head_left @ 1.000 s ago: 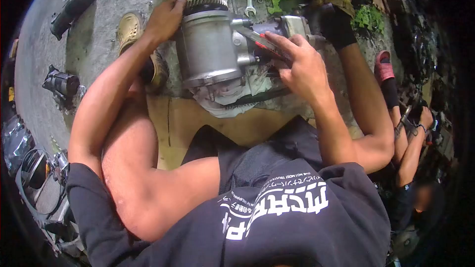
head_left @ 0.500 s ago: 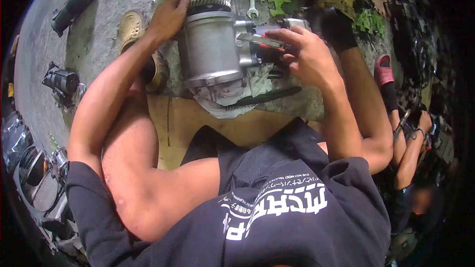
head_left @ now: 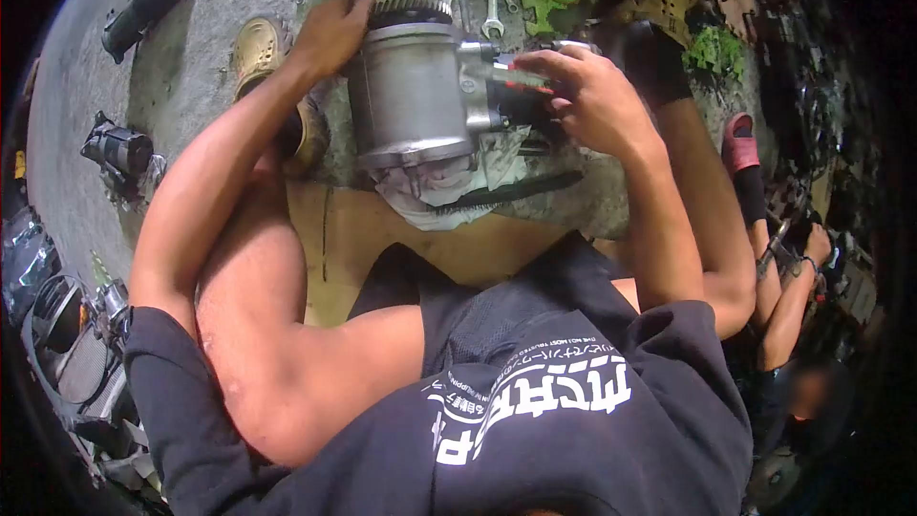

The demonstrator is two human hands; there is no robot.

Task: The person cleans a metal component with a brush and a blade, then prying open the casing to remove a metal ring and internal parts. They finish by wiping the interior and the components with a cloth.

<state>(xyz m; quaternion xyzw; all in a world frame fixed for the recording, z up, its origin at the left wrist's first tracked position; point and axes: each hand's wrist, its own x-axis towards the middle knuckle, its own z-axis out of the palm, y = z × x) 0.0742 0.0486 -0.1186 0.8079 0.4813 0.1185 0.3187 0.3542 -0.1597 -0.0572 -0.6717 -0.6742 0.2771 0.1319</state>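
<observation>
A grey metal cylindrical housing (head_left: 411,96) stands between my legs, with a toothed gear (head_left: 411,11) at its far end. My left hand (head_left: 334,33) grips the far left edge of the housing by the gear, its fingertips hidden in part. In my right hand (head_left: 592,96) is a utility knife (head_left: 523,78) with red parts, its tip at the bolted lugs on the housing's right side. Motion blurs the knife somewhat. Under the near end lies a crumpled whitish rag (head_left: 449,193), and a dark bristled brush (head_left: 521,188) rests beside it.
Several wrenches (head_left: 493,10) lie beyond the gear. A black cylindrical part (head_left: 148,8) and a dark motor-like part (head_left: 117,148) are on the floor at left. Cardboard (head_left: 334,239) lies under me. Another person's arm (head_left: 791,311) and pink shoe (head_left: 738,143) show at right.
The knife has shifted slightly right along the housing's lugs and turned in my right hand. My left hand stays on the housing, which sits slightly further right in view.
</observation>
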